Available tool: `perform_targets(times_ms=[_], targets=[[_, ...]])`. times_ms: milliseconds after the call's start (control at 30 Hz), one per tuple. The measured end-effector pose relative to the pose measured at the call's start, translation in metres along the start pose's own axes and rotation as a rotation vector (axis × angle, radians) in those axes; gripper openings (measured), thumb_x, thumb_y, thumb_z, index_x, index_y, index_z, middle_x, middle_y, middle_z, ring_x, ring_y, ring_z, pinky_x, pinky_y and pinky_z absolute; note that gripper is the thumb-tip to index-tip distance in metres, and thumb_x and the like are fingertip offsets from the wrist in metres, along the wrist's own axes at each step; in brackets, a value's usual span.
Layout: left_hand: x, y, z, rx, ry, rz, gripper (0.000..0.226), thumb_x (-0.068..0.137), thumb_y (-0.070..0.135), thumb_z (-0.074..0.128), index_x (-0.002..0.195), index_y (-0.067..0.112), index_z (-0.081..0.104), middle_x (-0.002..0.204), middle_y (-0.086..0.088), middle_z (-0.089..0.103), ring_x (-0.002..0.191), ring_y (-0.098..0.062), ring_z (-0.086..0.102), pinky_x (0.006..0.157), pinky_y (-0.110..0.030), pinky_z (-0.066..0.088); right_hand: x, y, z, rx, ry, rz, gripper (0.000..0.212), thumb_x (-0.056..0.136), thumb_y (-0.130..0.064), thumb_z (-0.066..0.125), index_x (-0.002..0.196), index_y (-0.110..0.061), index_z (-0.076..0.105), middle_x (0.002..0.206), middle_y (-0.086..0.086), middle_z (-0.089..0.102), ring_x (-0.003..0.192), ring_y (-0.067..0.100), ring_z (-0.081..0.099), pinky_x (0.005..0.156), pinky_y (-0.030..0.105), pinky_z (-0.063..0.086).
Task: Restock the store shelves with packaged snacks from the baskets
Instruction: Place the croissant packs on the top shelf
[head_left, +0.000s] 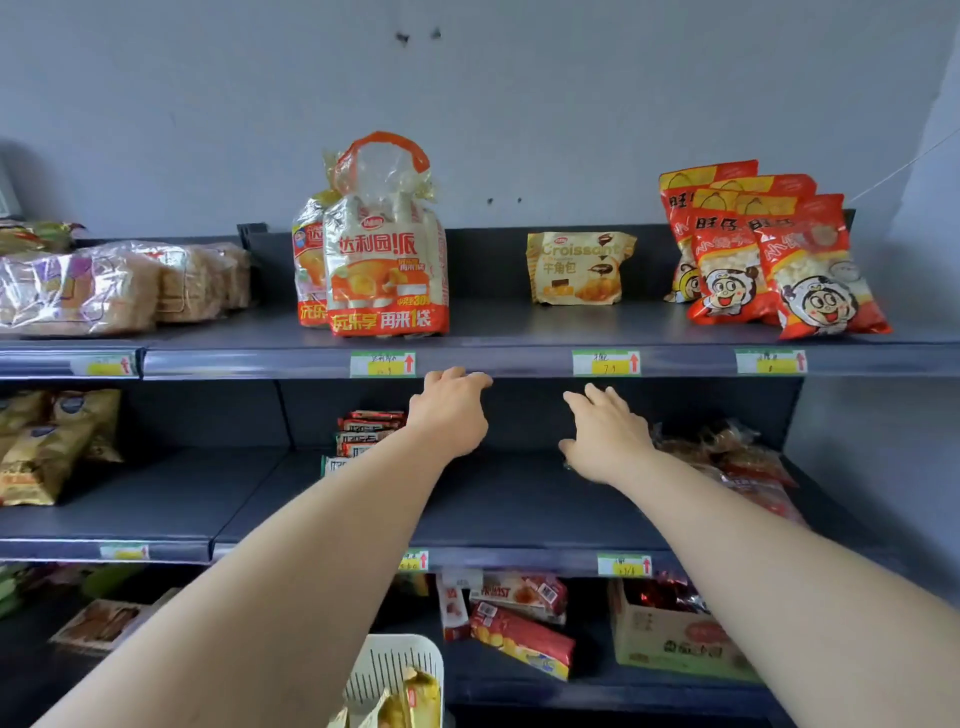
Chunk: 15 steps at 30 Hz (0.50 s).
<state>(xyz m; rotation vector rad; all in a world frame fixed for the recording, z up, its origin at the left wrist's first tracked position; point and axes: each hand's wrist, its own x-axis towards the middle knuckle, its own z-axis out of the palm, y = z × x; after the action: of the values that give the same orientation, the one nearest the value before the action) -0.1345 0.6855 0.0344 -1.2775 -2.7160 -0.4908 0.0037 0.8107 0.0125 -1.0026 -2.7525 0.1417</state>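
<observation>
Hands empty: left hand (449, 415) and right hand (608, 441) hover over middle shelf (509, 499), fingers loose. Snack packs (418, 696) sit in basket (387, 657) below. Risk: a lowering left forearm probably clips the rim, spilling packs.

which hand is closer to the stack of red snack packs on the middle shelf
Left. The left hand is just right of the red snack packs, almost beside them; the right hand is farther right still.
</observation>
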Motion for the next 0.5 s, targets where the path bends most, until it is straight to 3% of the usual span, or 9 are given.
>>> perform_targets(times_ms=[200,367,500], targets=[[-0.035,-0.076,0.022,-0.001,-0.112,-0.081,0.053,0.098,0.012,0.046,0.148,0.028,0.041,0.151,-0.005,0.040,0.140,-0.032,0.028,0.104,-0.045,0.040,-0.026,-0.043,0.047,-0.012,-0.102,-0.044,0.065,0.096,-0.032,0.053,0.152,-0.020,0.022,0.162,0.005,0.012,0.149,0.030,0.006,0.113,0.049,0.028],[-0.063,-0.149,0.050,-0.051,-0.247,-0.183,0.042,0.098,0.020,0.047,0.139,0.027,0.053,0.134,-0.008,0.056,0.123,-0.032,0.049,0.094,-0.039,0.050,-0.035,-0.097,0.099,0.012,-0.213,-0.070,0.064,0.096,-0.031,0.053,0.152,-0.020,0.023,0.162,0.005,0.011,0.149,0.029,0.007,0.113,0.049,0.025],[-0.085,-0.207,0.075,-0.066,-0.364,-0.228,0.040,0.099,0.024,0.051,0.139,0.025,0.053,0.144,-0.006,0.051,0.127,-0.029,0.049,0.101,-0.036,0.046,-0.043,-0.146,0.148,0.024,-0.311,-0.080,0.063,0.096,-0.028,0.054,0.151,-0.022,0.026,0.161,0.004,0.014,0.148,0.028,0.010,0.114,0.049,0.026]])
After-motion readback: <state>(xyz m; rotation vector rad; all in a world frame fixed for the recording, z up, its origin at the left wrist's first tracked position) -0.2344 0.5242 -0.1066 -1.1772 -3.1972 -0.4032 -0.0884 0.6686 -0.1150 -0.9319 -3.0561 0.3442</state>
